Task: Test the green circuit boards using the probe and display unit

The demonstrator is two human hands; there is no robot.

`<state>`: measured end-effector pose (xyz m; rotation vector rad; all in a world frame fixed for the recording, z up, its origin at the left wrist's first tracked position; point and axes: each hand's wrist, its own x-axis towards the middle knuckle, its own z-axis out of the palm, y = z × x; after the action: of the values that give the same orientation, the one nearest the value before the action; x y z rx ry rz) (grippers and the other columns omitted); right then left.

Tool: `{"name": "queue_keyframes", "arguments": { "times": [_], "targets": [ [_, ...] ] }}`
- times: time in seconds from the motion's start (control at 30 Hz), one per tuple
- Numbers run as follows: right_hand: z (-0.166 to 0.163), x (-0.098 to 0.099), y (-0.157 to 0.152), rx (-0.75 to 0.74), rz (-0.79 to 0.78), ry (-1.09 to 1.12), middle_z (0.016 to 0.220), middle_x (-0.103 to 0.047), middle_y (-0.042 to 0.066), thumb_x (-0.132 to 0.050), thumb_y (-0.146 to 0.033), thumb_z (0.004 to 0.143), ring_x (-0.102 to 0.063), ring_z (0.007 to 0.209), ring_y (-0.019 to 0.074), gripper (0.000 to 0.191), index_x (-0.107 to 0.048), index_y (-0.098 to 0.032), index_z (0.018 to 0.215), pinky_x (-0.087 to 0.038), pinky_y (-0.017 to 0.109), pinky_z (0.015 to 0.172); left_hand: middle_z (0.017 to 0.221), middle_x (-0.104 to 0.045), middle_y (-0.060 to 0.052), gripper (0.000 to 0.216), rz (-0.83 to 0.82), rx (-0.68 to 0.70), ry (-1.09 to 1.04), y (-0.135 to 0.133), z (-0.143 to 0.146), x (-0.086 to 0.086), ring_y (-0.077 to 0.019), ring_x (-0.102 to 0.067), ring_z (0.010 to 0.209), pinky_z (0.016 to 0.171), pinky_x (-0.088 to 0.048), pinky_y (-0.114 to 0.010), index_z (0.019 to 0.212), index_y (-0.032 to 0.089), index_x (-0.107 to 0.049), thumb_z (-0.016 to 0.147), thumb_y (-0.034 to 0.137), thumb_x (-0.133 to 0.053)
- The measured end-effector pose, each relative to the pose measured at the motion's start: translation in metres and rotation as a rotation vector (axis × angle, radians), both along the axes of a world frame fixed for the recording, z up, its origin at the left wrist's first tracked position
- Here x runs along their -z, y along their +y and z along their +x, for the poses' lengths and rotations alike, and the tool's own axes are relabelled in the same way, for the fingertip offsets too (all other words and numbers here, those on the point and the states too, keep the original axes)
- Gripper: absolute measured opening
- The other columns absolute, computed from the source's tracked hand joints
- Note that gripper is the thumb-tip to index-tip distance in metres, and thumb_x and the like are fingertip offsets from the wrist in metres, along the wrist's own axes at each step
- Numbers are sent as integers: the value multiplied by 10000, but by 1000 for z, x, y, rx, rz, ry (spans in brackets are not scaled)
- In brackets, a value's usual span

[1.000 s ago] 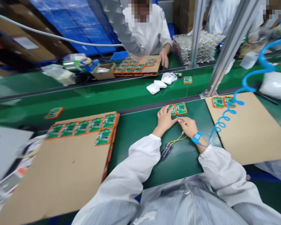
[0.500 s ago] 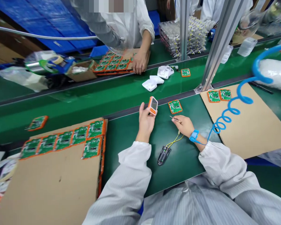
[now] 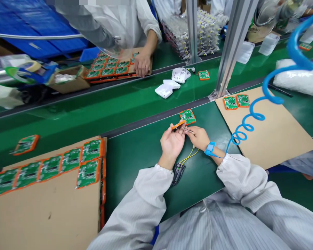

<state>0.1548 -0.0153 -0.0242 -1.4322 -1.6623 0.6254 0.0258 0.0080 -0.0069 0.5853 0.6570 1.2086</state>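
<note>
My left hand [image 3: 173, 144], palm up, grips a small orange-edged device [image 3: 178, 124], now seen edge-on. My right hand [image 3: 199, 138] pinches a thin metal-tipped probe [image 3: 189, 130], its tip close to the device; whether they touch I cannot tell. Yellow wires [image 3: 188, 156] run from under the right hand to a black battery holder [image 3: 177, 173] on the green mat. Just beyond the hands lies a green circuit board [image 3: 189, 117] in an orange frame. A blue wrist strap [image 3: 210, 148] with a coiled cord [image 3: 246, 130] is on my right wrist.
Cardboard [image 3: 41, 222] with several orange-framed boards [image 3: 71, 159] is at left. Another cardboard sheet [image 3: 266, 139] at right carries two boards. White plastic housings [image 3: 164, 91] sit on the green belt [image 3: 114, 111]. A metal post [image 3: 231, 52] rises beyond; a co-worker's hand [image 3: 143, 64] rests opposite.
My left hand has tilted the device from screen showing to edge-on and brought it to the right, up to the probe. My right hand stays near its place. The view has shifted somewhat.
</note>
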Motion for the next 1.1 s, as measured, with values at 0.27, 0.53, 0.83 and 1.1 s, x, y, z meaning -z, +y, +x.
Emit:
{"name": "queue_keyframes", "arguments": {
  "times": [0.27,0.53,0.83,1.1],
  "targets": [
    [2,1,1,120,-47,-47,750,-673,55,-465,-372,922,-604,706,176,331,-654,-196,715,-429,269,662,1094,-682,-68,208,6,-31,-42,-6,4,-1,-234,-571,1165,1038,-406,-444,811,207,-633,806,399,-552],
    [2,-7,-1,100,-84,27,802,-654,46,-467,-385,913,-589,732,175,269,-642,-190,853,-439,282,683,1120,-675,-32,145,81,-33,5,-9,7,3,-215,-576,1156,1052,-400,-433,819,245,-646,777,378,-605],
    [17,-14,2,87,-16,92,950,-654,69,-331,-478,958,-566,930,207,401,-633,-218,1001,-445,341,850,1144,-673,-19,183,99,-40,12,-11,6,2,-223,-558,1194,1066,-378,-452,931,282,-653,753,313,-628],
    [20,-12,1,22,-7,12,951,-649,71,-305,-492,965,-556,878,188,457,-638,-183,1015,-438,321,819,1157,-666,-29,265,97,-53,31,-12,5,4,-236,-581,1158,1052,-381,-465,983,279,-618,720,285,-650]
  ]
}}
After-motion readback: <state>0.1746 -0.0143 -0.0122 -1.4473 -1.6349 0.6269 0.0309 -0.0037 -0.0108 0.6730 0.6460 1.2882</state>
